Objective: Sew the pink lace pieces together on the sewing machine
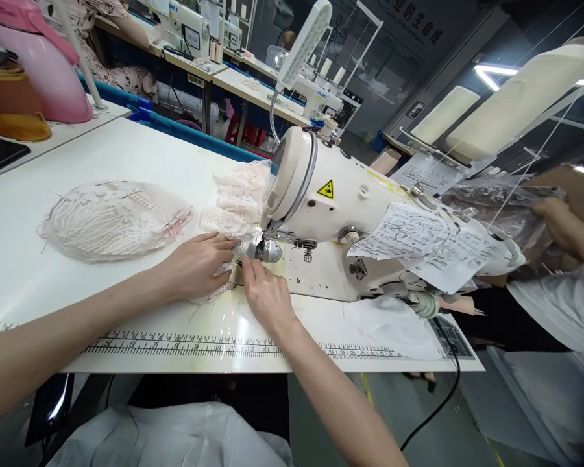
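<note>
A white sewing machine (316, 188) stands before me, its needle area just beyond my fingertips. Pale lace fabric (238, 191) lies bunched to the left of the needle and runs under my left hand (197, 264). That hand grips the lace close to the shiny metal needle plate (272, 251), fingers bent. Right at the front of the plate, my right hand (268, 295) has its fingertips pressed together; what they pinch is hidden. An oval heap of white lace pieces (111, 220) with reddish threads lies on the table at left.
A printed ruler (175, 344) runs along the table's front edge. Handwritten papers (409, 240) hang on the machine. White cloth (394, 324) lies at right, near a black cable (450, 402). Thread cones (520, 97) rise behind. Another person's arm (571, 227) handles plastic wrapping at far right.
</note>
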`<move>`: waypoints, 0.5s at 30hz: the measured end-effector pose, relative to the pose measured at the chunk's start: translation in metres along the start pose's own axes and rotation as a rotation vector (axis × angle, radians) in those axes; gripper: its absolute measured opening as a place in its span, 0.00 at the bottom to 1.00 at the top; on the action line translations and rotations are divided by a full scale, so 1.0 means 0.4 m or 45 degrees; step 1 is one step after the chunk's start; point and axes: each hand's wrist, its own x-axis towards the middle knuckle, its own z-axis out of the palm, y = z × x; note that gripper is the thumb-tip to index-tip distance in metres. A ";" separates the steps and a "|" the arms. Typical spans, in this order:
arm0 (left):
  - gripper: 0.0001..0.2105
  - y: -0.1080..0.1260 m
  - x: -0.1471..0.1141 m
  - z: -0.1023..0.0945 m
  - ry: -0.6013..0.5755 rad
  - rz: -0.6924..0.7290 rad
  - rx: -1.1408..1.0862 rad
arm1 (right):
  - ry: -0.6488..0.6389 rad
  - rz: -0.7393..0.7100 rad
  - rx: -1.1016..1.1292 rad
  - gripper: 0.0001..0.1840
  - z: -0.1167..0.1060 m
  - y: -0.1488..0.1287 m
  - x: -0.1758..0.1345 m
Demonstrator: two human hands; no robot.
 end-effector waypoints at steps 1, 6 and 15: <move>0.16 0.001 0.000 -0.001 -0.005 0.000 -0.003 | -0.014 -0.007 -0.003 0.31 -0.001 -0.001 0.000; 0.16 0.004 0.000 -0.001 -0.021 -0.014 -0.010 | -0.037 -0.024 0.010 0.31 -0.002 -0.004 0.003; 0.16 0.000 -0.012 -0.019 0.008 0.007 -0.126 | 0.168 0.114 0.255 0.23 0.011 0.012 -0.017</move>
